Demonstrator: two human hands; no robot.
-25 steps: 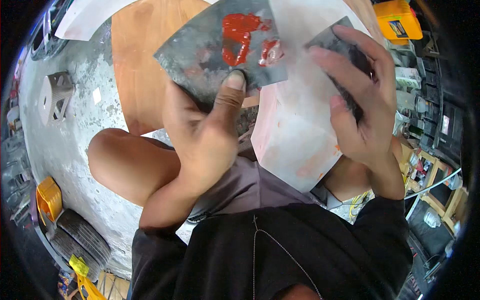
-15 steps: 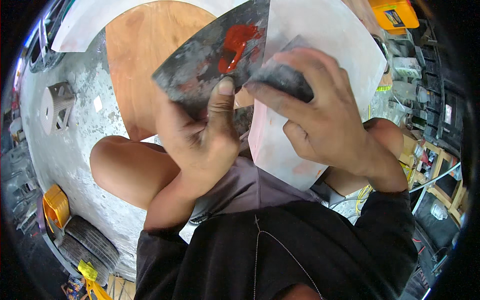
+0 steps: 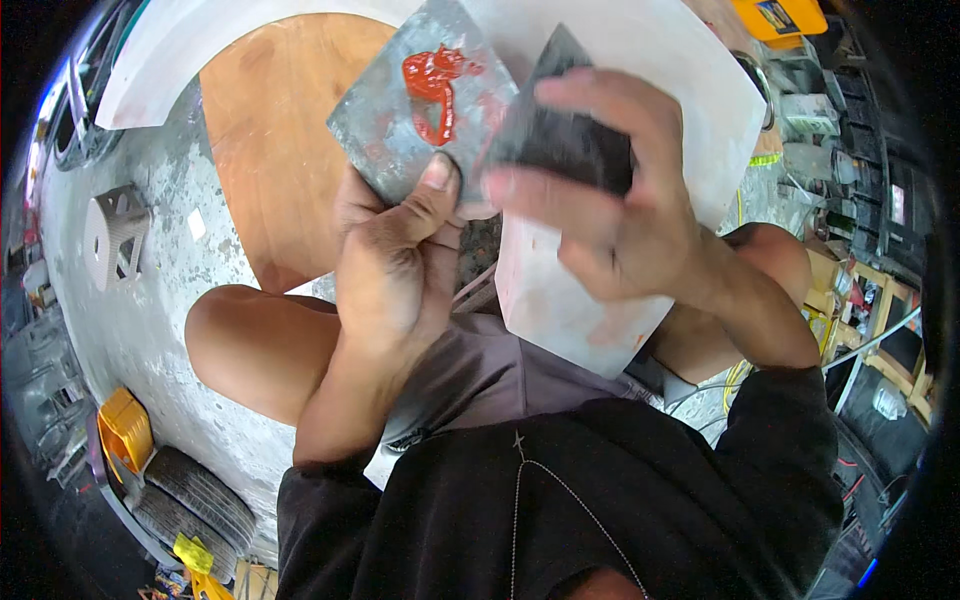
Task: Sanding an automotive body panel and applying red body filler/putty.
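Observation:
My left hand (image 3: 390, 265) grips the lower corner of a flat grey mixing plate (image 3: 375, 135), the thumb lying on top. A thick red smear of putty (image 3: 432, 72) sits on its upper face, with a trail running down toward the thumb. Beside the plate's right edge, my right hand (image 3: 640, 215) is closed on a dark, flat putty spreader (image 3: 565, 145), held between fingers and thumb. Its fingertips are blurred, and I cannot tell whether the spreader touches the plate. Beneath the hands is a curved whitish panel (image 3: 580, 310) with pinkish patches.
A brown wooden board (image 3: 265, 150) lies beyond my left knee. On the grey floor stand a light plastic stool (image 3: 115, 235), old tires (image 3: 195, 505) and a yellow container (image 3: 125, 430). To the right are a wooden crate (image 3: 880, 330) and a yellow case (image 3: 780, 18).
The plate has tipped, so its upper face looks lighter and shows more fully. My left hand has turned more upright. The spreader has rotated to show more of its face.

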